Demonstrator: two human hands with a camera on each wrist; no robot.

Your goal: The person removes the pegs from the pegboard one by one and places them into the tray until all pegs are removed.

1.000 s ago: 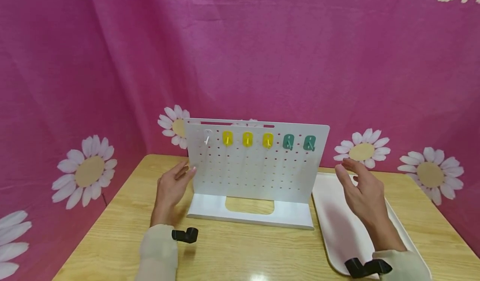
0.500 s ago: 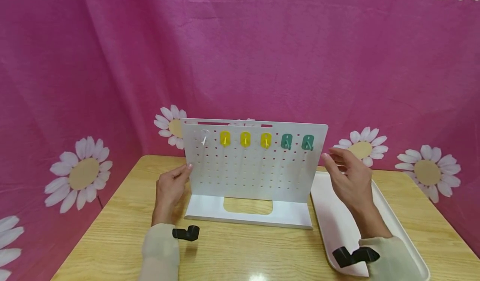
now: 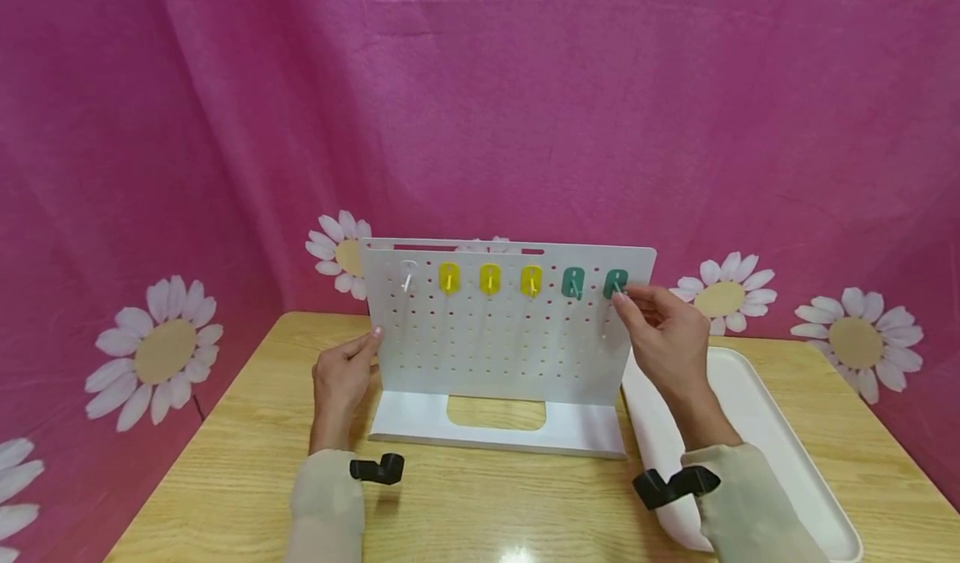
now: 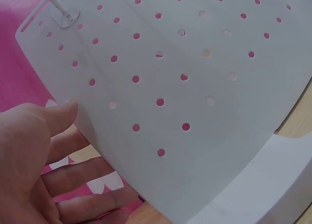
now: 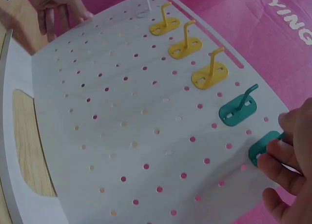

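A white pegboard (image 3: 487, 346) stands upright on its white base (image 3: 577, 429). Along its top row sit a whitish clear hook (image 3: 407, 274), three yellow hooks (image 5: 210, 75) and two green hooks, the inner one (image 5: 238, 113) being untouched. My right hand (image 3: 670, 338) pinches the rightmost green hook (image 3: 616, 279) by its peg between thumb and fingers; the hook's plate lies against the board. At the board's left edge my left hand (image 3: 341, 378) grips, its thumb (image 4: 63, 116) on the front side and its fingers passing behind the edge.
A long white tray (image 3: 757, 429) lies to the right of the board, under my right forearm. The wooden table (image 3: 465, 496) carries everything. A pink cloth (image 3: 480, 113) with daisies hangs close behind the board and along the left side.
My right hand has moved left from above the tray to the rightmost green hook and taken hold of it. My left hand has come onto the board's left edge and stays there.
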